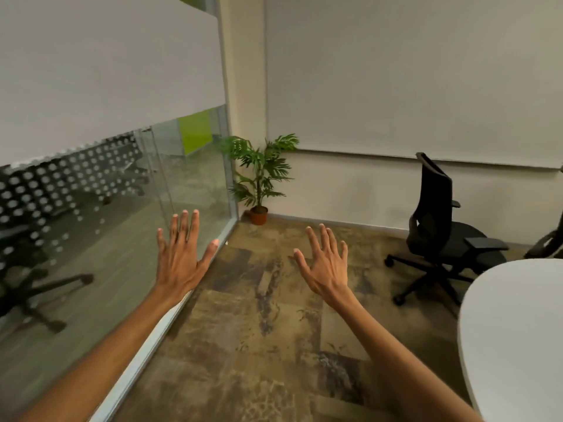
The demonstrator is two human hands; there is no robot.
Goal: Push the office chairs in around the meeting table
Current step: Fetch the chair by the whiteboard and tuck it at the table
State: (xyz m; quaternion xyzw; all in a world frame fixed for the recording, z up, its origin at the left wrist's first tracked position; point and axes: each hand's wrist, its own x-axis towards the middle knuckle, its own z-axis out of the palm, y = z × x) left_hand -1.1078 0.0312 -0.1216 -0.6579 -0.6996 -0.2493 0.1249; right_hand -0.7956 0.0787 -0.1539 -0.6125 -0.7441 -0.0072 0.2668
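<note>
A black mesh office chair (438,236) stands at the right, a little way off the rounded end of the white meeting table (515,336), its seat facing right. Part of a second black chair (548,242) shows at the right edge. My left hand (179,257) is raised in front of me, palm down, fingers spread, holding nothing. My right hand (326,263) is held out the same way over the floor. Both hands are well left of the chairs and touch nothing.
A glass partition (122,226) with a frosted band runs along the left. A potted plant (260,181) stands in the far corner. Patterned brown carpet (268,345) covers the floor between the partition and the table. A blind covers the back wall.
</note>
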